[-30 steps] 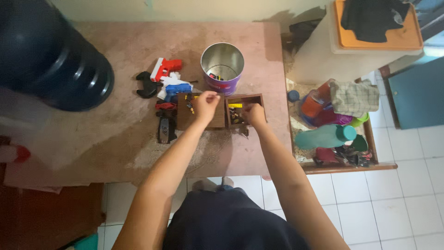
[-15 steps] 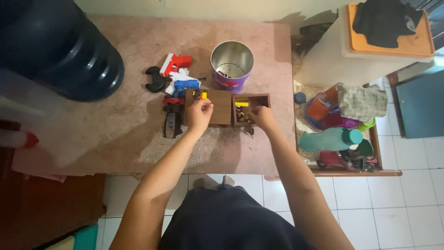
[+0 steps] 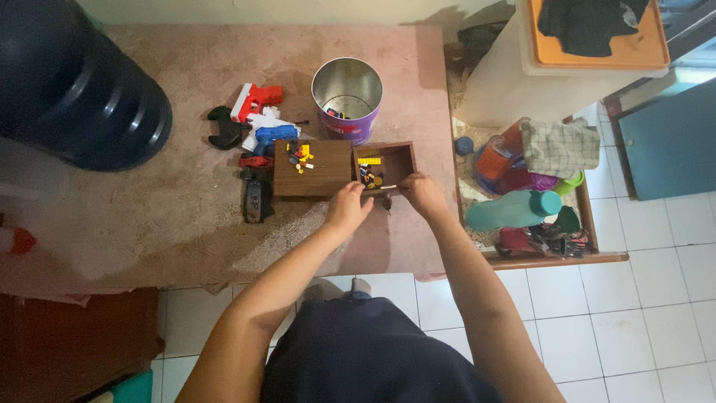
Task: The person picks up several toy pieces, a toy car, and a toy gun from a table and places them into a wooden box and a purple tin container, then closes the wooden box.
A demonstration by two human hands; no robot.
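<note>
Our left hand (image 3: pixel 347 205) and right hand (image 3: pixel 422 192) curl at the near edge of the open box (image 3: pixel 384 166) on the table (image 3: pixel 186 224); what they pinch, we cannot tell. We should steady the box and pick pieces (image 3: pixel 368 177) singly.

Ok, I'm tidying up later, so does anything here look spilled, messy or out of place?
Yes. Small coloured bricks lie scattered on the flat wooden lid instead of in the open box beside it, where the left hand and right hand meet. Toy guns sit in a loose heap left of the tin can.
</note>
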